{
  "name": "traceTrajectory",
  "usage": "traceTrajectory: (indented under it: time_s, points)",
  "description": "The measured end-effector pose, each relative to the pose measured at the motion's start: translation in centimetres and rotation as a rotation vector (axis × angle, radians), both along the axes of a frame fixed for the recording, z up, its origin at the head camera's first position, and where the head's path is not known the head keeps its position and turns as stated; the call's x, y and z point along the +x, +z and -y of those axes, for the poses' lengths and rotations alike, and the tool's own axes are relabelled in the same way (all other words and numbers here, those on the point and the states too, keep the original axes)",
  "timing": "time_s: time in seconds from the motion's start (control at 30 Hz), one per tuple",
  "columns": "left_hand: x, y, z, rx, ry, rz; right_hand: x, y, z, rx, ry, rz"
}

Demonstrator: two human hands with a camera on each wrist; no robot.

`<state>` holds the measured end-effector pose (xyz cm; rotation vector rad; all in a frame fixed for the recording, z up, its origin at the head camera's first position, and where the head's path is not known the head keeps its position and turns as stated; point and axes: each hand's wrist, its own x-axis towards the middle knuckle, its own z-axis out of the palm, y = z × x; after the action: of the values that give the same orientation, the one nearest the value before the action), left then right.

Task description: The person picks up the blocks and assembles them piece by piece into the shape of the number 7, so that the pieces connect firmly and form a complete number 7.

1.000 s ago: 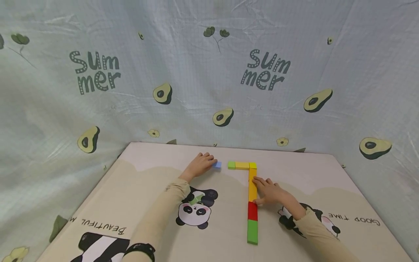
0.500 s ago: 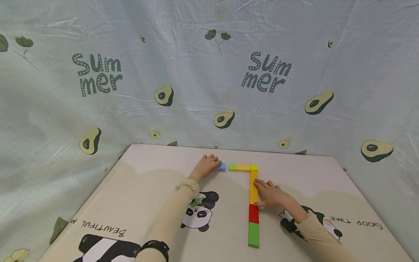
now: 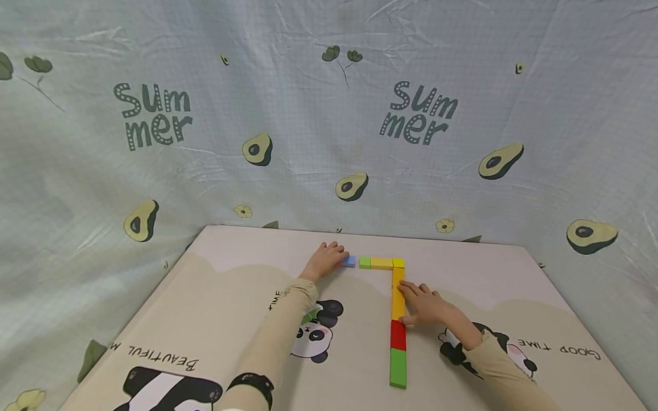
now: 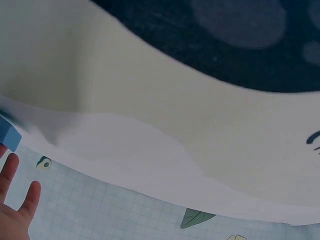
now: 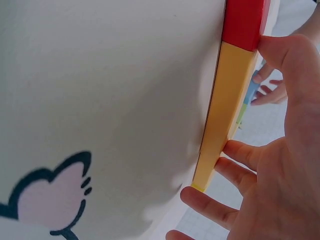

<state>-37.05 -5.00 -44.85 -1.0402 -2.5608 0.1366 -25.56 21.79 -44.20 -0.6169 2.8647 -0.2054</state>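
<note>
At the far side of the table, my left hand [image 3: 325, 261] pinches a blue block [image 3: 349, 261]. A small gap separates that block from a light green block [image 3: 365, 262]. In the left wrist view the blue block [image 4: 9, 135] is cut by the left edge, near some fingers [image 4: 8, 172]. My right hand [image 3: 428, 305], fingers spread, touches the right side of the row, at the orange block [image 3: 398, 299]. The right wrist view has the thumb of the right hand [image 5: 275, 185] by the joint between the red block [image 5: 244, 22] and the orange block [image 5: 222, 95].
A red block [image 3: 398, 335] and a green block [image 3: 398, 368] continue the row toward me. At its far end, a small yellow block [image 3: 398, 263] and a longer yellow block [image 3: 382, 264] turn the line left. A printed cloth wall [image 3: 298, 103] stands behind the table [image 3: 216, 297].
My left hand has shifted right with the blue block, narrowing the gap to the light green block. My right hand has stayed against the row.
</note>
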Motion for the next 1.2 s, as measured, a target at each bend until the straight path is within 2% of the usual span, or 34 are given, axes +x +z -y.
traceTrajectory:
  time_s: [0.23,0.6,1.2]
  points:
    - [-0.1,-0.3,-0.3,-0.04,0.038,0.008,0.1,0.1,0.0,-0.004,0.004,0.004]
    - [-0.1,-0.5,-0.7,-0.049,0.058,-0.007,0.3,0.3,0.1,0.002,0.008,-0.001]
    - [-0.1,-0.2,-1.3,-0.067,0.062,0.007,0.2,0.3,0.2,0.007,0.015,0.0]
